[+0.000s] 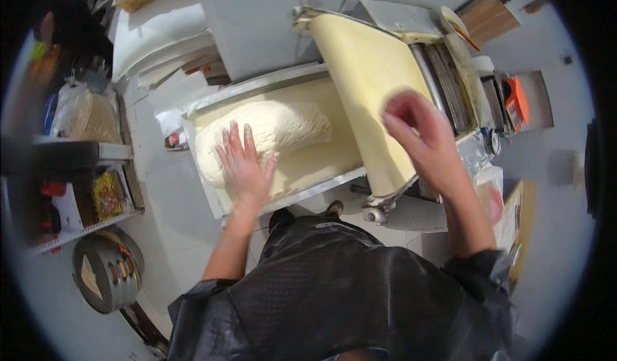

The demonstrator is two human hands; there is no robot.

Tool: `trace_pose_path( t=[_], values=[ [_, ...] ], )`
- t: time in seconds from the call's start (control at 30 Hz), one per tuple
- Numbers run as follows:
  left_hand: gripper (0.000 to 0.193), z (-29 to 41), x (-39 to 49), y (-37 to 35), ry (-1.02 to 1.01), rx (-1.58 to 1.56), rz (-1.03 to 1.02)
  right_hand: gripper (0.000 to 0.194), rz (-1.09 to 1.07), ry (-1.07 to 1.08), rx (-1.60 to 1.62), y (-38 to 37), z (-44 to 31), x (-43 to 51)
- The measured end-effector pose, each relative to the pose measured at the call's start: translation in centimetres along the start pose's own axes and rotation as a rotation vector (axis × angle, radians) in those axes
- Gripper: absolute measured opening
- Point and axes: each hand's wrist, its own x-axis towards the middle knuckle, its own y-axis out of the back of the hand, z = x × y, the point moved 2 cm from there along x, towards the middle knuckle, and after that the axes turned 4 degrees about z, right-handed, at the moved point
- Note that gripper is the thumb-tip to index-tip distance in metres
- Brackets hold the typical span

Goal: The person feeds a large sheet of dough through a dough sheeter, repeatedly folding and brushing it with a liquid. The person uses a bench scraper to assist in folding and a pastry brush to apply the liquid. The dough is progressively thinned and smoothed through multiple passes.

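A large, rough mass of pale dough (289,124) lies in the long metal-edged trough (289,192) of a dough sheeter. My left hand (246,168) rests on the dough's near side, palm down with fingers spread. To the right, a cream conveyor belt (366,81) slopes up beside the sheeter's metal roller (428,79). My right hand (417,124), blurred, is over the belt's right part, its fingers curled and thumb towards them; whether it pinches something small cannot be told.
A metal housing (400,16) and an orange digital scale (516,101) stand beyond the sheeter. At the left are a shelf (87,228) with packets, a clear plastic bag (87,115) and a round metal container (103,274). A person (72,33) is at the upper left.
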Motion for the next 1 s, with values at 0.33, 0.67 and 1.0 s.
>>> trace_pose_path(
  t=[0.33, 0.67, 1.0],
  values=[
    [0.081, -1.4, -2.7, -7.7, -0.171, 0.478, -0.389, 0.009, 0.440, -0.379, 0.495, 11.9, 10.9, -20.3],
    [0.032, 36.7, 2.7, 1.3, -0.386, -0.908, 0.020, 0.008, 1.240, -0.338, 0.560, 26.3, 24.6, -42.0],
    [0.045, 59.5, -16.8, -34.5, -1.445, 0.328, -0.833, 0.011, 1.322, -0.722, 0.596, 25.1, 28.9, -53.5]
  ],
)
